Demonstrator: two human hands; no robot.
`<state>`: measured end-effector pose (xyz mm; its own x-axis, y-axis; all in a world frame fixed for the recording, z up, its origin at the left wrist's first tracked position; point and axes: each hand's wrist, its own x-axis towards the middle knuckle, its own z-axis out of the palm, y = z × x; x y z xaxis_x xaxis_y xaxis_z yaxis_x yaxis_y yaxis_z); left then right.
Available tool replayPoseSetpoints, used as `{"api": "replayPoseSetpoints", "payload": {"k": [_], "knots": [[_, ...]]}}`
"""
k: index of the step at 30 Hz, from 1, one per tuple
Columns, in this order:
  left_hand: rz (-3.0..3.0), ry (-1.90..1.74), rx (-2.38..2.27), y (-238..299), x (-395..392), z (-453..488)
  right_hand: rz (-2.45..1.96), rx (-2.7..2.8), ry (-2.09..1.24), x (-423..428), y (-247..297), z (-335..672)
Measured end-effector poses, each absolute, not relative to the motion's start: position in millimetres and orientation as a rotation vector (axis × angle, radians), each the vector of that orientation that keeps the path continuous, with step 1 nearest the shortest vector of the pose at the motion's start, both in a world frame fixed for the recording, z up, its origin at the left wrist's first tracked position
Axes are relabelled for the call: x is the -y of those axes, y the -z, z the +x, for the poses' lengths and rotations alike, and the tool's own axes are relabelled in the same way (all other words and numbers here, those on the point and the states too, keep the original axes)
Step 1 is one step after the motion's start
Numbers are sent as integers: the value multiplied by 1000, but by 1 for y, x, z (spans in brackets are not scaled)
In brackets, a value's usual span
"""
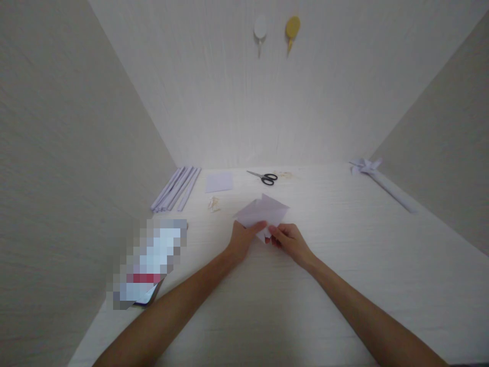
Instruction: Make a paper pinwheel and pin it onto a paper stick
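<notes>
Mid-table, just ahead of both forearms, lies a pale lilac paper sheet [263, 209], partly folded, with angled flaps raised at its far side. It rests on the white woodgrain table [344, 285].

Left hand [242, 239]: thumb and fingers closed on the sheet's near left edge, pinning it. Right hand [290, 240]: fingertips pinched on the near corner, right next to the left thumb. Both hands grip the same sheet, and neither is open.

Step in hand, as judged: forming or sharpening a fold at the near corner. A clean crease here calls for the left hand to hold the sheet flat while the right fingertips press along the fold line. The paper looks thin, so it will skew if the edges slip.

Surface: black-handled scissors [263, 177] lie well beyond the sheet. A small square of the same paper [219, 181] is to their left, and a crumpled scrap [214, 205] lies nearer. A row of rolled paper sticks [176, 188] rests against the left wall. A finished paper pinwheel [367, 166] on its stick lies far right. A pixelated object [148, 262] at near left cannot be identified.

Room: plain pale walls close in on three sides. Two hooks are on the back wall, one white [260, 28] and one yellow [292, 28].
</notes>
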<state>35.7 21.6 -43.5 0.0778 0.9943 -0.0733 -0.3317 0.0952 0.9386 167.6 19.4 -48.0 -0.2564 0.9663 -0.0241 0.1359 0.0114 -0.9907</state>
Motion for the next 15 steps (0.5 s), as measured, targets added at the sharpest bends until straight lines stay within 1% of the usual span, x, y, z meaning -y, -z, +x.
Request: {"api": "replayPoseSetpoints", "payload": {"k": [11,15], "knots": [[839,-1399,-1040,50,-27,34,-1183,1629,-1283,-21,50,168],[818,-1399,-1037,51,-28,35,-1187,1627,-1258,-20,52,169]]}}
